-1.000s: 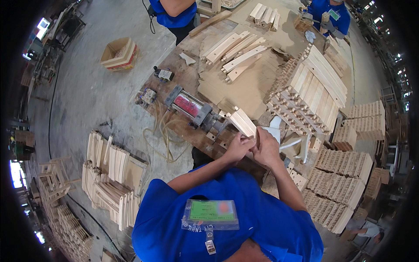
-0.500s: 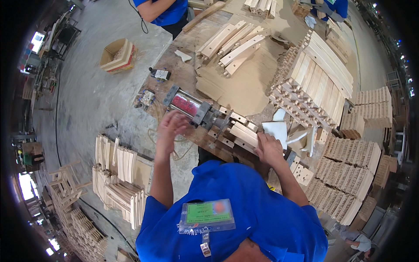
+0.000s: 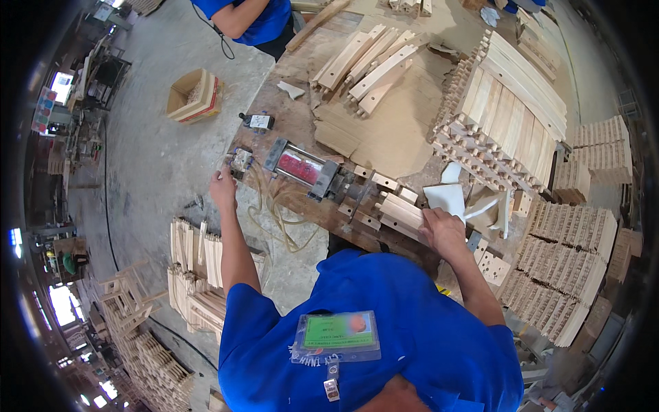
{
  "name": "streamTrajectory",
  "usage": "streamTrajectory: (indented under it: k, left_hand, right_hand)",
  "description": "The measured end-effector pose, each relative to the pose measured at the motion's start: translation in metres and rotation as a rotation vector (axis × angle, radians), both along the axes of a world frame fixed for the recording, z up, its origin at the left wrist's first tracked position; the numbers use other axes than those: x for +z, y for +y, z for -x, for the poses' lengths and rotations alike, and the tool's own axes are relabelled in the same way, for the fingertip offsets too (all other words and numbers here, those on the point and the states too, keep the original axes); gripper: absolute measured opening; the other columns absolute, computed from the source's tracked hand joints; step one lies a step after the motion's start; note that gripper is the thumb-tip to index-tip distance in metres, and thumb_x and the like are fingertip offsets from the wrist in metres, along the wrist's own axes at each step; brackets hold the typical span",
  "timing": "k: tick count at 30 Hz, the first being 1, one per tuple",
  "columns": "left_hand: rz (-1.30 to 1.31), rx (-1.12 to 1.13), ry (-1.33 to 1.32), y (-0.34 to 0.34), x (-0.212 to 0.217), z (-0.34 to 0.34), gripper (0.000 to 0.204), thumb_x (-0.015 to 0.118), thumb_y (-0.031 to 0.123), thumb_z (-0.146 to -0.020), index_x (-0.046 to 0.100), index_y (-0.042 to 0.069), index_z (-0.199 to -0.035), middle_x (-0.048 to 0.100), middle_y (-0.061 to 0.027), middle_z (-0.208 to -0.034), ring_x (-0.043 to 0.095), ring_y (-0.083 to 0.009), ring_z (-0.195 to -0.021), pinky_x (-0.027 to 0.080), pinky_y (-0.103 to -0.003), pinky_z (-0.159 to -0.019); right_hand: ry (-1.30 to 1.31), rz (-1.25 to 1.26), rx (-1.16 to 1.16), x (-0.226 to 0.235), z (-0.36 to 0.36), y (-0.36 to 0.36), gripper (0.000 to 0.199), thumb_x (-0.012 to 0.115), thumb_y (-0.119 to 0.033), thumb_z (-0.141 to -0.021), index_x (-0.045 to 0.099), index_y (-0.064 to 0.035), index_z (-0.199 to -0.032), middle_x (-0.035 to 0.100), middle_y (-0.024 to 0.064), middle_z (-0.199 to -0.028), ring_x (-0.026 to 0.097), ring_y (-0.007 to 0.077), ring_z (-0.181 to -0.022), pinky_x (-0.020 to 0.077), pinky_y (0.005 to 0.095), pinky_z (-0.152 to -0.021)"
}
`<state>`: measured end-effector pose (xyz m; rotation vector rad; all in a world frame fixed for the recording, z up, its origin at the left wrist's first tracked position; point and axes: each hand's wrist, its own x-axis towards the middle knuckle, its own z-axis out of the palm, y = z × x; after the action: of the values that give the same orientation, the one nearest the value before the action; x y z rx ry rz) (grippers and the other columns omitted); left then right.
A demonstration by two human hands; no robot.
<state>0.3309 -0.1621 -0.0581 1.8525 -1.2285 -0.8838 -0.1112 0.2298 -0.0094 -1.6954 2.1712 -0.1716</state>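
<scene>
Fingers of the left hand point(image 3: 223, 187) are closing around the small grey valve switch point(image 3: 241, 159) at the bench's left edge, while the right hand point(image 3: 443, 230) is pressing flat on the pale slotted wooden block point(image 3: 401, 211) seated beside the red-topped metal clamp press point(image 3: 302, 167). Doing this well probably means keeping the right fingers clear of the ram and holding the block square.

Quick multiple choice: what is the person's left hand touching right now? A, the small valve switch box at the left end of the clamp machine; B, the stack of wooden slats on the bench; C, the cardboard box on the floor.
A: the left hand reaches the small switch box beside the clamp machine, while the right hand rests on the wooden piece.
</scene>
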Motion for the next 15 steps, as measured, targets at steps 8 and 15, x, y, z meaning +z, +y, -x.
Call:
streamTrajectory:
  k: [8,15]
  left_hand:
    - [0.239,-0.109,-0.906,0.010,-0.019,0.023,0.038,0.065,0.033,-0.100,0.071,-0.004,-0.096,0.073,-0.0292,-0.091,0.070,-0.0498,-0.083,0.053,-0.058,-0.075]
    - [0.136,-0.223,-0.991,0.007,-0.002,0.021,0.039,0.064,0.034,-0.101,0.071,-0.004,-0.094,0.073,-0.0297,-0.091,0.071,-0.0503,-0.087,0.054,-0.058,-0.077]
  right_hand:
    - [0.020,-0.091,0.007,0.005,-0.005,-0.009,0.040,0.082,-0.023,-0.082,0.064,-0.0077,-0.115,0.068,0.0120,-0.105,0.070,0.0324,-0.096,0.0546,0.0474,-0.082]
    - [0.015,-0.062,0.019,0.003,-0.002,-0.004,0.042,0.083,-0.023,-0.081,0.064,-0.0071,-0.115,0.068,0.0129,-0.103,0.071,0.0331,-0.094,0.0544,0.0477,-0.081]
